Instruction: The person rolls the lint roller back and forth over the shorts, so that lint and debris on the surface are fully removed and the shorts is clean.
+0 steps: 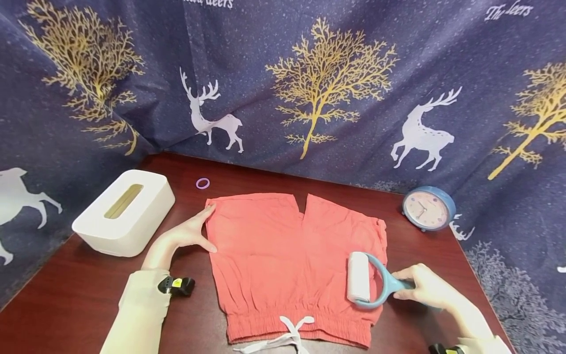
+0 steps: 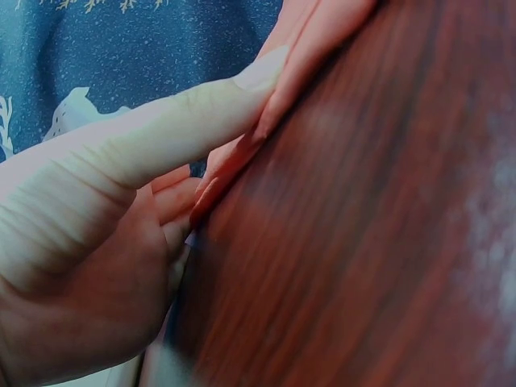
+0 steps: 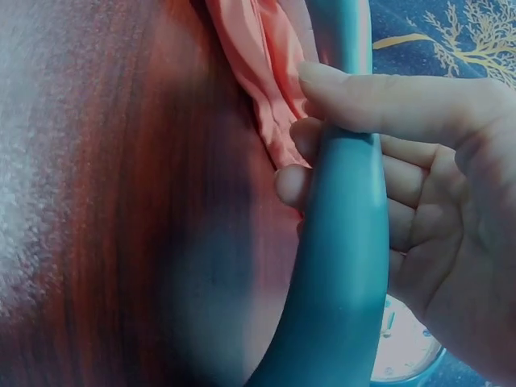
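Note:
Coral shorts (image 1: 265, 250) lie flat on the table, waistband toward me, with a white drawstring (image 1: 289, 337) tied in a bow. My left hand (image 1: 190, 232) rests at their left edge, thumb and fingers spread apart. The left wrist view shows its thumb (image 2: 201, 121) lying along the cloth's edge. My right hand (image 1: 422, 285) grips the blue handle (image 3: 347, 242) of a lint roller (image 1: 359, 278), fingers curled round it. The roller's white cylinder overlaps the right leg of the shorts, near the side seam.
A white tissue box (image 1: 146, 211) stands left of the left hand. Behind the shorts lies a purple ring (image 1: 202, 183). At the back right is a round blue clock (image 1: 429, 208). A dark blue cloth with deer and trees (image 1: 265, 88) hangs along the table's far edge.

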Tool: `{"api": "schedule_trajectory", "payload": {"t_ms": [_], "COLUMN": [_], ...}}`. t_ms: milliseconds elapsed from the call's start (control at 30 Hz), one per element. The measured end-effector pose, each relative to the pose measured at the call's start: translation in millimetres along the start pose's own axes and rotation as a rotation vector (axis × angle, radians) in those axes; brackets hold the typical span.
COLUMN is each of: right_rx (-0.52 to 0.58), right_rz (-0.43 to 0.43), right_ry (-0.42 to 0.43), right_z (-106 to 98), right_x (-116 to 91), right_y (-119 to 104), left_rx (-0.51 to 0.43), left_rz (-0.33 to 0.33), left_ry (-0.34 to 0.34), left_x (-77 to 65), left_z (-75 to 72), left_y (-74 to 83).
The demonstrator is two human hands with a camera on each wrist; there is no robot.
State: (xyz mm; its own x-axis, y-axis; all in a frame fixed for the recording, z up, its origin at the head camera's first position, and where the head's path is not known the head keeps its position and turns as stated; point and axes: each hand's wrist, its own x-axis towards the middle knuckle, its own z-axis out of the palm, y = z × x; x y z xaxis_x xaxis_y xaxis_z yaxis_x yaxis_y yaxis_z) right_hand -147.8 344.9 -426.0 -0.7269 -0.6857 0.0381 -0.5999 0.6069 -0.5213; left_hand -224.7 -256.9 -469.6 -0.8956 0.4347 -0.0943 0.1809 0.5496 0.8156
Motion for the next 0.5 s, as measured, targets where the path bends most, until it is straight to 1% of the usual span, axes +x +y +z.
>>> {"api": "schedule_trajectory", "payload": {"t_ms": [100, 300, 400, 500], "right_rx": [-0.01, -0.031, -0.038, -0.04], "right_rz": [-0.027, -0.047, -0.041, -0.015], "right_ry": [0.019, 0.054, 0.073, 0.099], "right_z": [1.1, -2.7, -5.4, -6.8], "right_x": [0.3, -1.6, -1.7, -2.7], "right_y": [2.3, 2.1, 0.8, 0.1], "left_rx": [0.015, 0.019, 0.036, 0.048], "left_rz": [0.001, -0.002, -0.014, -0.013], "left_ry": [0.002, -0.003, 0.004, 0.006], "left_x": [1.0, 2.6, 1.9, 1.3], "left_z": [-0.4, -0.1, -0.2, -0.4], "left_y": [0.3, 0.3, 0.4, 0.1]}}
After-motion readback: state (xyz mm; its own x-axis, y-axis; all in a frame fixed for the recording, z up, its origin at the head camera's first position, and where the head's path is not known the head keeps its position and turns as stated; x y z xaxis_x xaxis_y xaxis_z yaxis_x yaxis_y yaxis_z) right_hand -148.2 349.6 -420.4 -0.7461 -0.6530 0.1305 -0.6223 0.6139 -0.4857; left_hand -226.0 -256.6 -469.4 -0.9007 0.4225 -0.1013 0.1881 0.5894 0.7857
